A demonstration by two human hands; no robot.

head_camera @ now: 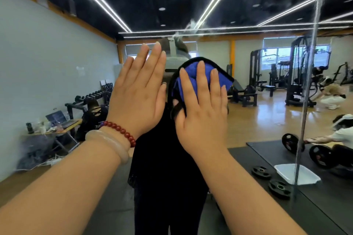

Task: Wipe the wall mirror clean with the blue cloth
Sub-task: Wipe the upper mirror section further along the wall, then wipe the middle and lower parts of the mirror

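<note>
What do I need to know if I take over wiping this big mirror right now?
Left hand: open and flat at the wall mirror, holding nothing.
Right hand: straight fingers press the blue cloth flat on the glass, next to the left hand.
Done: cannot tell how much is already wiped.
Left: whitish smears show just above the cloth, with more specks higher up. Wipe those, then probably the rest of the glass.

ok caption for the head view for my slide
Right hand presses the blue cloth on the wall mirror, left hand flat beside it.
</note>
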